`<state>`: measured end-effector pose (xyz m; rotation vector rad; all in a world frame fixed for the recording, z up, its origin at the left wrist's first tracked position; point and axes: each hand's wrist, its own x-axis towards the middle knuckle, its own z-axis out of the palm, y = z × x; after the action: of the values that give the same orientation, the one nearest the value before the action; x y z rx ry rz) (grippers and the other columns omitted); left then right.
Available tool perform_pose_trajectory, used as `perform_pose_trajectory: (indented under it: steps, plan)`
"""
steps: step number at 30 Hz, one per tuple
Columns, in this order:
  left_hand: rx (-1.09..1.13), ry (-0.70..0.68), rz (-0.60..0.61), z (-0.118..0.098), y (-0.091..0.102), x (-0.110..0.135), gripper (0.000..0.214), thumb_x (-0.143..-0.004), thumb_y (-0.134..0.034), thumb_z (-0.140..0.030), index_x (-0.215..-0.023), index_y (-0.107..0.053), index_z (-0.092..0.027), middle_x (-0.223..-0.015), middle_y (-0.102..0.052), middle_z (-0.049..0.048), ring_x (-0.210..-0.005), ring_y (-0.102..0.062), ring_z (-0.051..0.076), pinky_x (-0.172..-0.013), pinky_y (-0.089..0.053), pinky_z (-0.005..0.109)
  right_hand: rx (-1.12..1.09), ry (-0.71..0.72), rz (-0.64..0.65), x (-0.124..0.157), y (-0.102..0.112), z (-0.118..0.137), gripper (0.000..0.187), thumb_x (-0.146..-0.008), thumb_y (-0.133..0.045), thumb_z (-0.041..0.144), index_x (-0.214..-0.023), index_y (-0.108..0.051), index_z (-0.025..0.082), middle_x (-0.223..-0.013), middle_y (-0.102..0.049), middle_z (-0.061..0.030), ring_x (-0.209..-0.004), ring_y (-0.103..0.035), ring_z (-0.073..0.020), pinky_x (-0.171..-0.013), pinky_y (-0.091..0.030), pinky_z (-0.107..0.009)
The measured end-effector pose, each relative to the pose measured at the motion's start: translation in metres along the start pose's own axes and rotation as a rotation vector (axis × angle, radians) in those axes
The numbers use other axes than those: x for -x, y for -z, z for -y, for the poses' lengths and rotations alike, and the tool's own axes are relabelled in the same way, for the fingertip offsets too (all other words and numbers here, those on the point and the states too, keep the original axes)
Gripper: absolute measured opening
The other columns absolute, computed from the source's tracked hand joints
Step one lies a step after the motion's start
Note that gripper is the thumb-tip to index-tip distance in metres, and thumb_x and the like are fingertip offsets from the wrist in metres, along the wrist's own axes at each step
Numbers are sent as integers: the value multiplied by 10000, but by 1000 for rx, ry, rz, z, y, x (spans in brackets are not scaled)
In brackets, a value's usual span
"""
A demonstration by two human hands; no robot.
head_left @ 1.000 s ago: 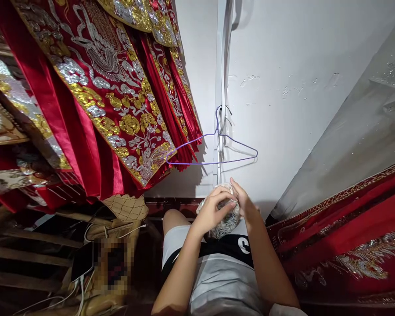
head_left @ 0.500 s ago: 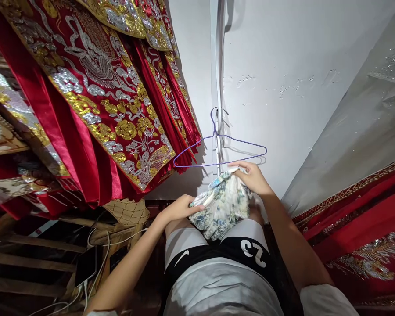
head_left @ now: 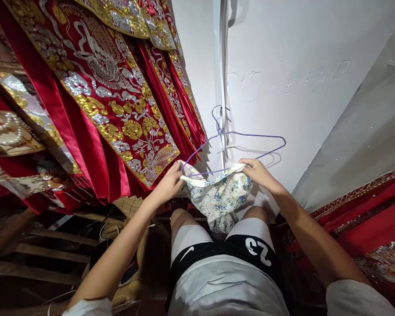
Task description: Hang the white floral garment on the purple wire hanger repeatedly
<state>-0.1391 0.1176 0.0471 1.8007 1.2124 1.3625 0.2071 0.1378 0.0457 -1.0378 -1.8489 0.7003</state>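
Observation:
A floral white, blue and green garment (head_left: 217,197) hangs stretched between my two hands. My left hand (head_left: 171,181) pinches one end of its pale top edge, and my right hand (head_left: 256,172) grips the other end. A thin purple clothes hanger (head_left: 254,134) hooks onto the white strip on the wall. The hanger's left corner sits inside the garment's opening near my left fingers; its right corner is outside the cloth, above my right hand. Folds of the garment droop between my knees, and its exact kind cannot be told.
Red embroidered costumes (head_left: 131,101) with gold and silver sequins hang at the left. A white wall (head_left: 266,52) stands ahead, with a vertical strip (head_left: 222,66). Red sequined cloth (head_left: 375,228) lies at the right. A wooden slatted frame (head_left: 52,256) is at the lower left.
My left hand has moved up and left, spreading the garment's top edge wide. The garment now surrounds the hanger's left corner, and the hanger has tilted and shifted right.

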Motion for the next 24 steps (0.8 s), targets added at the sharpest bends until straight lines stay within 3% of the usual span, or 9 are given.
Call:
perform_pose_trajectory:
  steps: [3,7,10,13,15,16,18,21,24]
  plan:
    - [77,-166,-25,-19,-8,-17,170,-725,-734,-62,-757,-663,-213,-1425,-640,150,-1341,-579,304,-1125,-436,360,-26,-22,55,2,-4,10,222,-769,-492,226,-795,-709,184,-792,-690,-19,-756,-596,-193,-700,-412,-282]
    - [183,-142,-57,-25,-14,-39,292,-736,-685,-74,-996,-739,-196,-1113,-771,105,-1044,-700,257,-944,-524,319,-40,-4,75,6,-10,10,272,-781,-505,209,-908,-744,191,-917,-738,-51,-870,-653,-227,-802,-472,-316]
    - [210,-51,-4,-24,-9,-50,232,-678,-723,-79,-871,-785,-192,-886,-776,59,-857,-688,223,-782,-530,266,14,-11,-146,13,0,5,520,-742,-550,186,-1244,-682,216,-902,-736,-51,-836,-663,-230,-803,-502,-335]
    - [289,34,23,-25,-2,-57,159,-653,-764,-135,-802,-805,-173,-792,-760,61,-691,-640,192,-617,-477,247,71,-32,-469,12,23,-3,831,-698,-632,205,-1503,-426,210,-870,-720,-42,-764,-654,-226,-742,-514,-332]
    - [328,58,30,-27,0,-61,135,-651,-763,-174,-777,-807,-151,-756,-751,74,-634,-616,179,-571,-441,244,95,-52,-554,6,42,-10,986,-674,-692,241,-1573,-292,183,-919,-733,-66,-752,-652,-228,-732,-518,-339]
    - [339,66,34,-28,1,-64,123,-648,-751,-181,-753,-803,-143,-732,-743,77,-617,-609,175,-559,-430,243,109,-77,-546,1,51,-14,1030,-661,-718,260,-1585,-272,165,-926,-736,-77,-741,-649,-229,-724,-517,-344]
    - [338,108,67,-28,0,-68,96,-642,-710,-178,-692,-781,-136,-661,-711,68,-566,-578,165,-528,-400,242,131,-136,-478,-8,67,-20,999,-617,-756,284,-1534,-390,123,-881,-726,-78,-705,-635,-228,-696,-512,-351]
    - [291,180,107,-27,-3,-72,101,-653,-645,-171,-617,-736,-147,-573,-647,38,-487,-504,144,-470,-329,237,136,-171,-343,-13,86,-25,769,-594,-764,313,-1322,-634,105,-754,-681,-37,-621,-591,-204,-627,-497,-341]
    - [263,172,92,-27,-8,-74,106,-680,-630,-161,-622,-719,-162,-592,-644,27,-514,-508,146,-478,-330,233,217,-201,-217,-4,96,-25,629,-647,-744,356,-1230,-720,121,-678,-659,-17,-560,-555,-181,-588,-479,-330]
